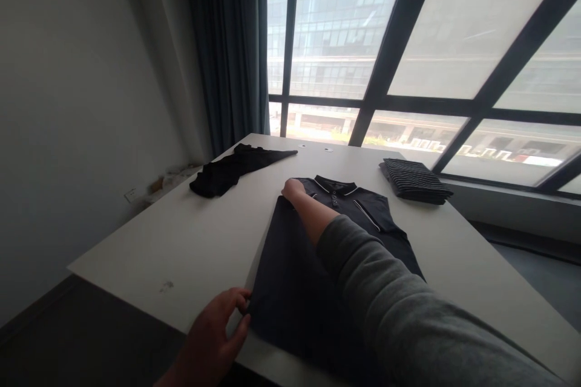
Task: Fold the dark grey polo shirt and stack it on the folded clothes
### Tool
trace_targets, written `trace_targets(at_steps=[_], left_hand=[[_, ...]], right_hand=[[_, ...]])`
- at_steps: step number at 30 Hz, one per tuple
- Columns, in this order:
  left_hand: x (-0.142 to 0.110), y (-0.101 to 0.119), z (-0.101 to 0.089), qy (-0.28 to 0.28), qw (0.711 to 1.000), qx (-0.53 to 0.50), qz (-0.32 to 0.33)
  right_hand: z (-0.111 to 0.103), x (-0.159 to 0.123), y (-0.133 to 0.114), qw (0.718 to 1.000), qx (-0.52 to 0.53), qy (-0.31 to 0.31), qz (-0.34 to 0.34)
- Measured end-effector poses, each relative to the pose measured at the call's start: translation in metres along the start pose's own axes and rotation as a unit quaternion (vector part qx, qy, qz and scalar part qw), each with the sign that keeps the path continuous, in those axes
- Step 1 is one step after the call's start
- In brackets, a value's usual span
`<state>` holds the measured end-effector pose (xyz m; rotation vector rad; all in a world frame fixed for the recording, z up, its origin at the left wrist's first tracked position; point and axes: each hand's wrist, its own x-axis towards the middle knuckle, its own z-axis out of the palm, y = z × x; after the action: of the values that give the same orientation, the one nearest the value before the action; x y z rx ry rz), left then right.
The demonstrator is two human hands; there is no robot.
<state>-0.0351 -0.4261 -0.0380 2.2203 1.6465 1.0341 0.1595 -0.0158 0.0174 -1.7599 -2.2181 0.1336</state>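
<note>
A dark navy polo shirt (299, 272) lies spread on the white table, its collar with a thin white edge pointing away from me. White-trimmed sleeves rest folded in over its chest. My right hand (294, 188) reaches across the shirt and is closed on its left shoulder edge; the forearm covers part of the front. Near the table's front edge, my left hand (222, 326) pinches the shirt's lower left side between thumb and fingers.
A crumpled black garment (231, 170) lies at the table's (181, 248) far left. Toward the right edge sits a stack of folded clothes (415, 180), striped on top. Beyond are a dark curtain (227, 42) and large windows (336, 24).
</note>
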Motion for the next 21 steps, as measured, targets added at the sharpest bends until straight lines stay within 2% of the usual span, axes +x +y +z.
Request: trace_targets(at_steps=[2, 5, 9, 11, 15, 18, 21], left_hand=[[0.007, 0.006, 0.001, 0.004, 1.0, 0.007, 0.023], [0.017, 0.016, 0.002, -0.005, 0.998, 0.018, 0.059], [0.021, 0.025, 0.003, -0.026, 0.996, 0.036, 0.078], [0.018, 0.026, 0.003, -0.033, 0.995, 0.047, 0.083], [0.011, 0.019, 0.001, -0.036, 0.994, 0.067, 0.081], [0.009, 0.011, -0.003, -0.034, 0.994, 0.081, 0.058], [0.01, 0.004, -0.009, -0.032, 0.995, 0.088, 0.038]], right_hand=[[-0.008, -0.006, 0.01, 1.0, -0.002, 0.002, -0.002], [-0.015, -0.022, 0.017, 0.999, 0.003, 0.002, -0.04], [-0.009, -0.04, 0.002, 0.997, 0.022, -0.011, -0.075], [-0.003, -0.043, -0.013, 0.997, 0.027, -0.026, -0.063], [0.006, -0.037, -0.038, 0.998, 0.035, -0.051, 0.004], [0.007, -0.029, -0.045, 0.995, 0.039, -0.075, 0.052], [0.006, -0.023, -0.045, 0.993, 0.044, -0.082, 0.066]])
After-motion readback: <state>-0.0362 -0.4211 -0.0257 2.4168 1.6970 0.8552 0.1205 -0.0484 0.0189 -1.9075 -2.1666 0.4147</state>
